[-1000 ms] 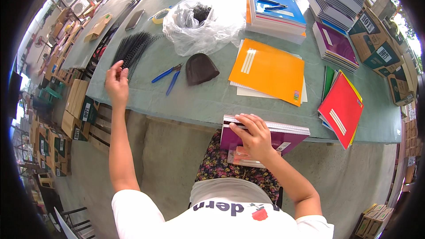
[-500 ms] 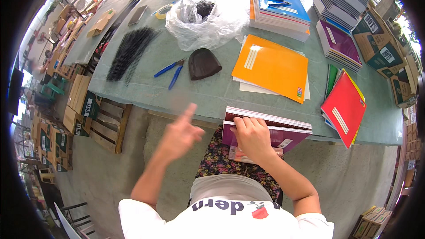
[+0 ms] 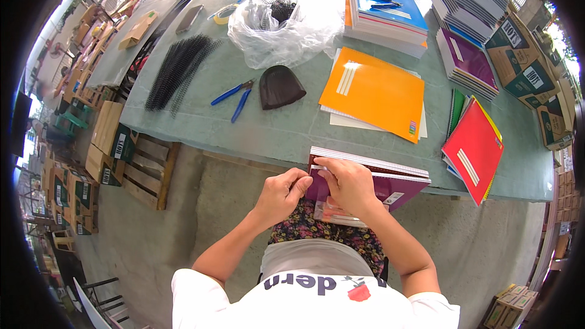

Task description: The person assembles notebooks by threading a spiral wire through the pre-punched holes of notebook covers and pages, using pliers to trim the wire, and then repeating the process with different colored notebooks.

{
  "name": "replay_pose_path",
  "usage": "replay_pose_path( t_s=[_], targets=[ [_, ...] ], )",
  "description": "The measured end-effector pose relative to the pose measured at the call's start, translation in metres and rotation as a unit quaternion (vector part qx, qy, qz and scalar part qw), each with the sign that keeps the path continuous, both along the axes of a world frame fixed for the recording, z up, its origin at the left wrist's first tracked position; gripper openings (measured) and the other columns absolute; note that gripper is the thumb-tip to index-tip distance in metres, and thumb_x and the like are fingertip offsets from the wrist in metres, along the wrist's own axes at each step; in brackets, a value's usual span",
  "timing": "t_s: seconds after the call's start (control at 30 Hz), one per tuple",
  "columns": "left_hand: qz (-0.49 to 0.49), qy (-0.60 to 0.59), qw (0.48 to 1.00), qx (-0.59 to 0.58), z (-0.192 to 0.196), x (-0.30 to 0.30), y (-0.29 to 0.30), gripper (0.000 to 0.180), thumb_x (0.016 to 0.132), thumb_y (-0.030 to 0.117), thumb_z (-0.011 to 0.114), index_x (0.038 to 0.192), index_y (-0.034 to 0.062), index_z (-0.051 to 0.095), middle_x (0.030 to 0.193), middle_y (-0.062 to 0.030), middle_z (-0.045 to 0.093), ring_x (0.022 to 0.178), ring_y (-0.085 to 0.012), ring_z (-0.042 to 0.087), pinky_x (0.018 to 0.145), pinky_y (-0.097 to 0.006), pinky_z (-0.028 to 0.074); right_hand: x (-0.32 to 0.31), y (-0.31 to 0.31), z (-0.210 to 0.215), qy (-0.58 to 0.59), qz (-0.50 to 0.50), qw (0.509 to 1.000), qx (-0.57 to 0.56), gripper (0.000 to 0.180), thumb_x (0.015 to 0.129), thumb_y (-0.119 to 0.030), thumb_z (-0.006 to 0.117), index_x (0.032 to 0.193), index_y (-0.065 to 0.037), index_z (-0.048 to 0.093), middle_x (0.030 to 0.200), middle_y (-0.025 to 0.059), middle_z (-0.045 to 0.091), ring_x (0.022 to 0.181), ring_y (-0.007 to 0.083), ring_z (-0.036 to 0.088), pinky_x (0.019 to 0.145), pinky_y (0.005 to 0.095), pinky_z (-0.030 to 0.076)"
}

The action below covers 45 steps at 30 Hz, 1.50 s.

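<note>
Purple notebook (image 3: 409, 187) is down by the lap, right at the near edge of the green surface (image 3: 262, 140), page edges facing up and a narrow gap running between the layers. The right hand (image 3: 351, 186) has a proper grip on it, fingers curled over the top near its left end. The left hand (image 3: 283, 192) is right beside that same end, thumb and fingertips pinched together. Can't tell if there's anything thin in that pinch, it's too small to make out.

Out on the surface, over to the left, there's a pile of black spiral coils (image 3: 173, 76), then blue-handled cutters (image 3: 234, 99) lying with the handles spread, and just beside those a dark rounded thing (image 3: 281, 88). Behind that is a clear plastic bag (image 3: 259, 49) with more black wire inside it.

Orange notebook (image 3: 375, 93) lies flat on some white sheets more or less in the middle. Behind it there's a stack topped with a blue notebook (image 3: 402, 17), with dark pliers (image 3: 384, 1) resting on the cover. Red notebook (image 3: 469, 152) sits at an angle on the right, on top of a few others.
</note>
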<state>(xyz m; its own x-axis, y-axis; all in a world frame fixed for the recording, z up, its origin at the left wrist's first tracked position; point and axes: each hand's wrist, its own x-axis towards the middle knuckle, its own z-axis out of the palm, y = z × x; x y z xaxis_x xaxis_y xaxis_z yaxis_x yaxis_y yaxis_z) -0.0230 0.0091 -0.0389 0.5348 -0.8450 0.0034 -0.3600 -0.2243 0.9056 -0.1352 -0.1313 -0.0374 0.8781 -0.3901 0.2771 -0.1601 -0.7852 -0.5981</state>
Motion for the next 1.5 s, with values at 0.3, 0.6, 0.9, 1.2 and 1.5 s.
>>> replay_pose_path(
  t_s=[0.3, 0.6, 0.9, 1.2, 1.5],
  targets=[
    [0.084, -0.145, 0.983, -0.076, -0.014, -0.003, -0.006, 0.016, 0.089, 0.018, 0.060, 0.084, 0.0032, 0.060, 0.056, -0.0050, 0.055, 0.048, -0.0136, 0.052, 0.049, -0.026, 0.043, -0.001, 0.007, -0.005, -0.016, -0.006, 1.000, 0.006, 0.012, 0.079, -0.016, 0.063, 0.089, -0.010, 0.067, 0.084, 0.0077, 0.068, 0.076, 0.0237, 0.065, 0.067, 0.0347, 0.050],
    [-0.065, -0.153, 0.986, 0.024, 0.014, 0.048, 0.011, 0.024, 0.083, 0.025, 0.067, 0.092, 0.0034, 0.064, 0.077, -0.0081, 0.060, 0.067, -0.0155, 0.057, 0.061, -0.029, 0.046, 0.012, 0.016, -0.002, 0.036, -0.008, 0.995, -0.089, 0.019, 0.075, -0.016, 0.068, 0.092, -0.009, 0.062, 0.084, 0.0054, 0.065, 0.080, 0.0231, 0.063, 0.069, 0.0361, 0.047],
    [0.028, -0.147, 0.988, 0.044, 0.015, 0.127, -0.063, 0.041, 0.079, 0.026, 0.070, 0.112, 0.0067, 0.057, 0.086, -0.0148, 0.061, 0.081, -0.0240, 0.060, 0.074, -0.034, 0.047, 0.018, 0.019, -0.009, -0.059, -0.041, 0.997, -0.020, 0.014, 0.079, -0.019, 0.064, 0.090, -0.012, 0.059, 0.080, 0.0027, 0.064, 0.073, 0.0209, 0.061, 0.065, 0.0334, 0.043],
    [0.099, -0.034, 0.986, -0.132, 0.052, 0.118, -0.072, 0.053, 0.077, 0.014, 0.069, 0.125, 0.0079, 0.048, 0.094, -0.0123, 0.056, 0.089, -0.0212, 0.056, 0.078, -0.033, 0.046, -0.044, -0.010, 0.005, 0.020, -0.094, 0.993, -0.064, 0.019, 0.072, -0.015, 0.070, 0.087, -0.006, 0.062, 0.077, 0.0086, 0.062, 0.075, 0.0277, 0.059, 0.066, 0.0377, 0.047],
    [-0.018, -0.350, 0.932, -0.091, 0.012, 0.001, 0.009, 0.041, 0.069, -0.001, 0.068, 0.109, 0.0075, 0.062, 0.083, -0.0068, 0.058, 0.074, -0.0200, 0.057, 0.064, -0.033, 0.049, -0.067, -0.027, -0.001, 0.014, -0.119, 0.988, -0.099, 0.012, 0.074, -0.016, 0.067, 0.084, -0.009, 0.063, 0.073, 0.0044, 0.063, 0.069, 0.0219, 0.059, 0.065, 0.0353, 0.040]
  ],
)
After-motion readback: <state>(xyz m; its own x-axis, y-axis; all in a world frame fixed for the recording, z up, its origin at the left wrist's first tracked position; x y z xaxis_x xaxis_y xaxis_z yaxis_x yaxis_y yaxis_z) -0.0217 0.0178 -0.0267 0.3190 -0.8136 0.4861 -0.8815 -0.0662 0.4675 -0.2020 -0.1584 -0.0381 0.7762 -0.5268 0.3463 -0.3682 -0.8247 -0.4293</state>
